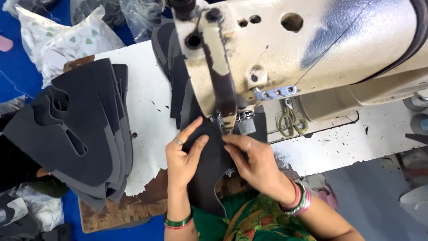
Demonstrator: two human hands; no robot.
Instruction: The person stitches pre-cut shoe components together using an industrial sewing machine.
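A dark grey cut fabric piece (209,169) lies on the white table (147,98) under the presser foot (227,122) of a cream sewing machine (312,40). My left hand (183,156), with a ring on one finger, presses flat on the piece's left side, forefinger stretched toward the foot. On the right side rests my right hand (254,163), its fingertips pinning the fabric just in front of the foot. Both wrists carry bangles. The needle is hidden behind the machine head.
A stack of similar dark grey cut pieces (84,129) lies at the table's left. More dark pieces (171,67) sit behind the machine. Small scissors (290,122) rest by the machine base. Clear bags of white parts (67,40) lie at the back left. The table's front edge (133,205) is worn.
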